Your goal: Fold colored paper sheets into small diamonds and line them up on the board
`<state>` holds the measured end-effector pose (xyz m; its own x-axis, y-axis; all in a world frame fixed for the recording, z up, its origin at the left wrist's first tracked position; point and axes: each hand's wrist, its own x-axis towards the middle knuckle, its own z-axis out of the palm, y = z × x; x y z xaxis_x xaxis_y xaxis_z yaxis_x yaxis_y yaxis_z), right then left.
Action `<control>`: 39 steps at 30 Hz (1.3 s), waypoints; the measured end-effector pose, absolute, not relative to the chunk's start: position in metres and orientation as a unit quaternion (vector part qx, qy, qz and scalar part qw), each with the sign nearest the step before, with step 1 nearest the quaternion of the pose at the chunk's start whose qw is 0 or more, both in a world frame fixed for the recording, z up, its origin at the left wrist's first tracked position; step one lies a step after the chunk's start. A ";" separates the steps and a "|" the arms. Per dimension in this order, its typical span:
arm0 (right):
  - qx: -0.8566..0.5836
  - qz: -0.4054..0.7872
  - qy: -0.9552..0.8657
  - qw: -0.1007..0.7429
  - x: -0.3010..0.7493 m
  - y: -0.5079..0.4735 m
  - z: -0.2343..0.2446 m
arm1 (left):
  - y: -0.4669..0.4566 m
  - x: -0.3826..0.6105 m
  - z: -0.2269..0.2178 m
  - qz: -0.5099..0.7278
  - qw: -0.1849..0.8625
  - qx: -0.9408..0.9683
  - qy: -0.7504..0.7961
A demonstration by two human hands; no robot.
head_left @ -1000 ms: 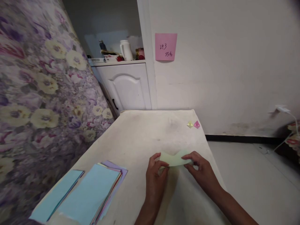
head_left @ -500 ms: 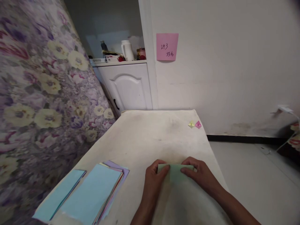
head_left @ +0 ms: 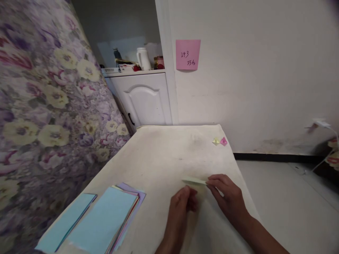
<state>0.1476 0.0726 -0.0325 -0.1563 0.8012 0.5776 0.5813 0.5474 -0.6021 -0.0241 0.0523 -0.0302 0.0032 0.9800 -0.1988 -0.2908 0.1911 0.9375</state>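
In the lower centre, the right hand [head_left: 227, 193] pinches a thin, folded, pale-green paper [head_left: 194, 180] at its right end. The left hand [head_left: 181, 203] curls nearby; how open, I cannot tell.

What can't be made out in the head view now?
All in the head view:
Green paper: folds, seen nearly edge-on; right end, covered by the right hand.
Left hand: exact finger pose, blurred.
Yellow folded piece and pink folded piece: creases, too small.
Larger paper stack: near end, cut off by the picture's bottom edge.
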 end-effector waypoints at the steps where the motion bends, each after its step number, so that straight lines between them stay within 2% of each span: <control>1: -0.448 0.103 -0.765 0.450 0.146 0.071 -0.034 | 0.050 -0.019 -0.032 0.517 0.650 0.342 0.440; 3: -0.420 0.079 -0.792 0.437 0.141 0.068 -0.036 | 0.049 -0.012 -0.034 0.527 0.697 0.298 0.385; 9: -0.360 0.087 -0.829 0.418 0.131 0.062 -0.040 | 0.053 -0.019 -0.033 0.561 0.707 0.249 0.350; 16: -0.418 0.136 -0.767 0.467 0.140 0.068 -0.041 | 0.057 -0.028 -0.033 0.594 0.684 0.206 0.370; 21: -0.445 0.282 -0.706 0.474 0.135 0.066 -0.034 | 0.056 -0.027 -0.028 0.614 0.674 0.191 0.364; 25: -0.413 0.460 -0.632 0.468 0.130 0.064 -0.031 | 0.057 -0.027 -0.026 0.633 0.670 0.176 0.347; 29: -0.367 0.550 -0.564 0.494 0.131 0.066 -0.030 | 0.058 -0.028 -0.027 0.644 0.663 0.165 0.346; 39: -0.451 0.467 -0.592 0.478 0.128 0.066 -0.029 | 0.048 -0.015 -0.023 0.592 0.681 0.237 0.359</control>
<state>0.1281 0.0658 -0.0287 -0.1371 0.9799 0.1451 0.0868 0.1578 -0.9837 -0.0152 0.0483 -0.0228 0.0410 0.9773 -0.2080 -0.6363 0.1861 0.7487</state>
